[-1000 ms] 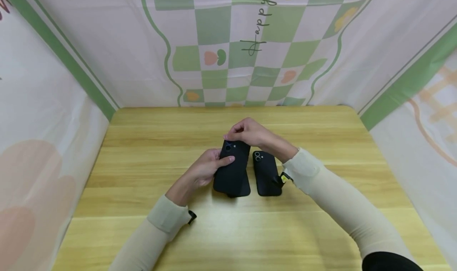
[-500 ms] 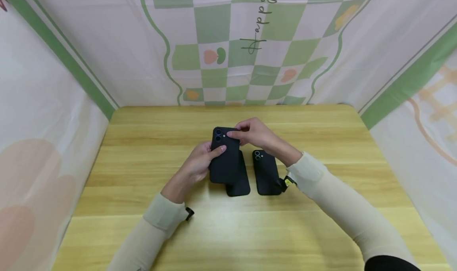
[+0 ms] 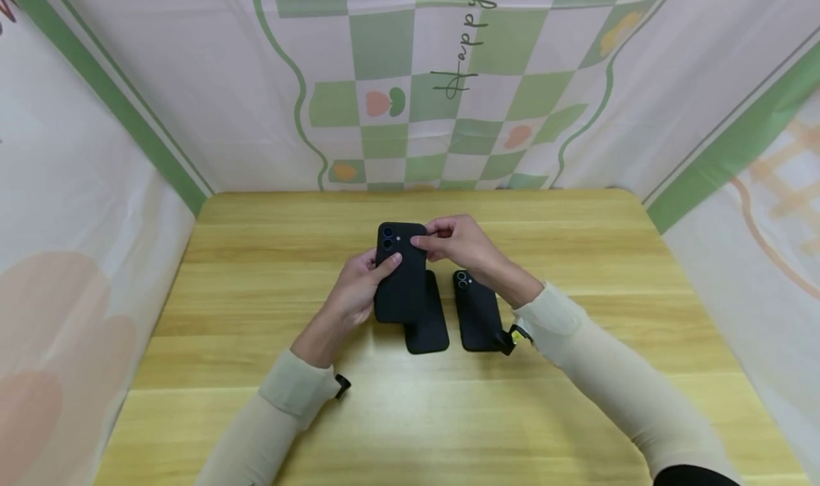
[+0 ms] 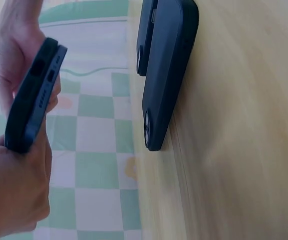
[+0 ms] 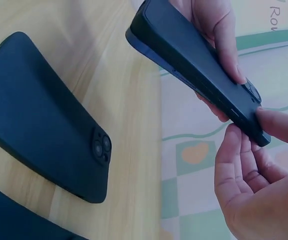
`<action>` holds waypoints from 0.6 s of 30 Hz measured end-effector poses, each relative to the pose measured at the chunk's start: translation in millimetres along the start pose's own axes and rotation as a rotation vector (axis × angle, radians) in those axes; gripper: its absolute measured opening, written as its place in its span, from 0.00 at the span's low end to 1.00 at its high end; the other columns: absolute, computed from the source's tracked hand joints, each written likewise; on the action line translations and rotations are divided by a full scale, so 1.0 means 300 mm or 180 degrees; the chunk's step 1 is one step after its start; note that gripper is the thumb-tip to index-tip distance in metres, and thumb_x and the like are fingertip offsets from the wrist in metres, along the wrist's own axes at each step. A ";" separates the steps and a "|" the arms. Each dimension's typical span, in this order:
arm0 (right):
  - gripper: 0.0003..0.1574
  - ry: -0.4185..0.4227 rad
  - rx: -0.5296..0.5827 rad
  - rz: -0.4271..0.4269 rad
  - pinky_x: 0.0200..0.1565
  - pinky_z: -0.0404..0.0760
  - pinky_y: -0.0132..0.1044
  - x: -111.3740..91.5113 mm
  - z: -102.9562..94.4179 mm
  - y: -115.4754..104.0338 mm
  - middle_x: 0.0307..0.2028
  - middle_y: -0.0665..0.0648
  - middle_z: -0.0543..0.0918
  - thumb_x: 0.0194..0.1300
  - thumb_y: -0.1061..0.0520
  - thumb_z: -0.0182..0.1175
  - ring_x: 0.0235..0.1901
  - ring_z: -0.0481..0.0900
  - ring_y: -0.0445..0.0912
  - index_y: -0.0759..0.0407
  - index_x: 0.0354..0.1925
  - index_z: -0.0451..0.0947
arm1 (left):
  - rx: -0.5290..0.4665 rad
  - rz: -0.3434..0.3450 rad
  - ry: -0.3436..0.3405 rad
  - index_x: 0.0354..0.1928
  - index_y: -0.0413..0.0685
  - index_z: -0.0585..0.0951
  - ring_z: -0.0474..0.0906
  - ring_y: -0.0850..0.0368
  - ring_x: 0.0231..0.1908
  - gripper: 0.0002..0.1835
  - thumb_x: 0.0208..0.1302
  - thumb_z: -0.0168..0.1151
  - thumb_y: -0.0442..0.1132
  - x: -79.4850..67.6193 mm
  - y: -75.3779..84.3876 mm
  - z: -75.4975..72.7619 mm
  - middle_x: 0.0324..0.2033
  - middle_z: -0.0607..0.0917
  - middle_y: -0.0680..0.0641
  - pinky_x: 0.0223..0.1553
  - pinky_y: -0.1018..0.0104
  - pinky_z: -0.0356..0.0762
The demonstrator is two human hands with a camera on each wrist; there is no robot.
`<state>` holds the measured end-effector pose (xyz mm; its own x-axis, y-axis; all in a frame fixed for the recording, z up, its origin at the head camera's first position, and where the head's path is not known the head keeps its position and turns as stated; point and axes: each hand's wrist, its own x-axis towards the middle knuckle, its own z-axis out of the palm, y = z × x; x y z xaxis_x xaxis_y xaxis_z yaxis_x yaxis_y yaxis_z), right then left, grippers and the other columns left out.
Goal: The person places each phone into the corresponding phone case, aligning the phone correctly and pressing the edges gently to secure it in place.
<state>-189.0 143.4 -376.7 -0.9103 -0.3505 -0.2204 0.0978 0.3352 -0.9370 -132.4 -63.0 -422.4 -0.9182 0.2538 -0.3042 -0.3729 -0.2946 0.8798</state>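
My left hand [image 3: 351, 288] grips a dark phone [image 4: 42, 102] together with a black phone case [image 3: 402, 287], its thumb on the case's back. Both are held up off the table, camera end away from me. At the near end the phone stands apart from the case, as the left wrist view shows. With thumb and fingertips, my right hand [image 3: 466, 245] pinches the far right corner of the case. Below the case, a second black phone-shaped piece [image 3: 429, 333] lies partly covered on the table. Right of it lies a third [image 3: 479, 319] with two camera rings.
The wooden table [image 3: 410, 415] reaches close to a checked fabric wall [image 3: 384, 45] at the back. Fabric panels hang at both sides. A small black wrist device [image 3: 509, 340] at my right sleeve overlaps the rightmost piece's lower corner.
The phone and case have risen and shifted left, exposing more of the piece beneath. My right hand has moved from the top edge to the right corner, its thumb now on the back.
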 end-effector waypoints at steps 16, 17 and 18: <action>0.15 -0.0055 0.0196 -0.0009 0.48 0.91 0.42 -0.016 0.044 0.041 0.36 0.54 0.89 0.72 0.57 0.69 0.34 0.89 0.47 0.69 0.49 0.84 | -0.0323 0.0227 0.0562 0.67 0.43 0.81 0.86 0.50 0.58 0.20 0.77 0.64 0.38 0.001 0.015 0.011 0.59 0.86 0.40 0.57 0.57 0.87; 0.15 -0.0066 0.0207 0.0001 0.48 0.91 0.43 -0.019 0.047 0.042 0.36 0.54 0.89 0.72 0.57 0.70 0.34 0.89 0.46 0.69 0.49 0.84 | -0.0325 0.0230 0.0581 0.67 0.43 0.81 0.85 0.50 0.58 0.20 0.77 0.64 0.39 0.002 0.016 0.011 0.59 0.86 0.41 0.57 0.58 0.86; 0.16 -0.0077 0.0230 0.0021 0.48 0.91 0.43 -0.022 0.051 0.044 0.36 0.54 0.89 0.72 0.57 0.70 0.34 0.89 0.46 0.70 0.49 0.84 | -0.0333 0.0237 0.0598 0.67 0.43 0.81 0.85 0.50 0.58 0.20 0.77 0.65 0.39 0.002 0.016 0.011 0.59 0.86 0.41 0.57 0.58 0.86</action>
<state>-175.6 136.8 -391.8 -0.8996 -0.3698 -0.2322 0.1333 0.2739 -0.9525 -134.2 -61.3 -417.1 -0.9489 0.0547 -0.3109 -0.3059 -0.4027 0.8627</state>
